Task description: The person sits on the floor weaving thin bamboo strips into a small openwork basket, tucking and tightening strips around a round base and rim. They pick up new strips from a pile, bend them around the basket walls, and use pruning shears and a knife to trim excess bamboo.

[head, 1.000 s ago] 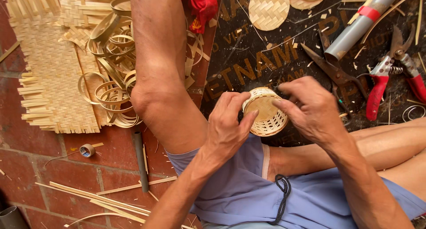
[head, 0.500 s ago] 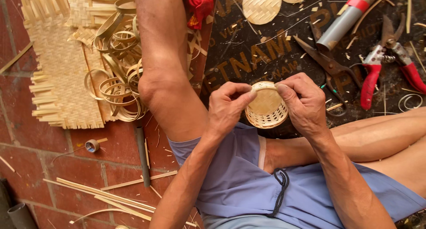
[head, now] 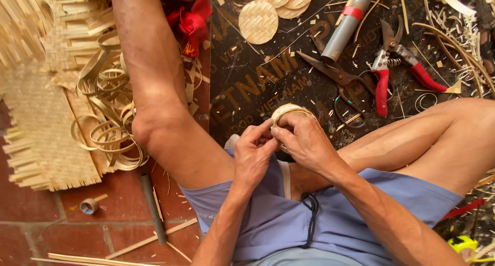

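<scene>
Head view looks down on both hands pinching a small round woven bamboo basket (head: 286, 113) above the lap: the left hand (head: 253, 155) grips its near rim with fingertips, the right hand (head: 308, 142) wraps over its side. It sits over the dark printed mat (head: 242, 85), near the dark metal scissors (head: 335, 83) and red-handled pruning shears (head: 386, 75). Squeezing too hard could buckle the thin rim, and a sliver might prick a fingertip.

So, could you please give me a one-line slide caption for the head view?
Left hand and right hand grip a small woven basket above a dark mat, red-handled pruners nearby.
</scene>
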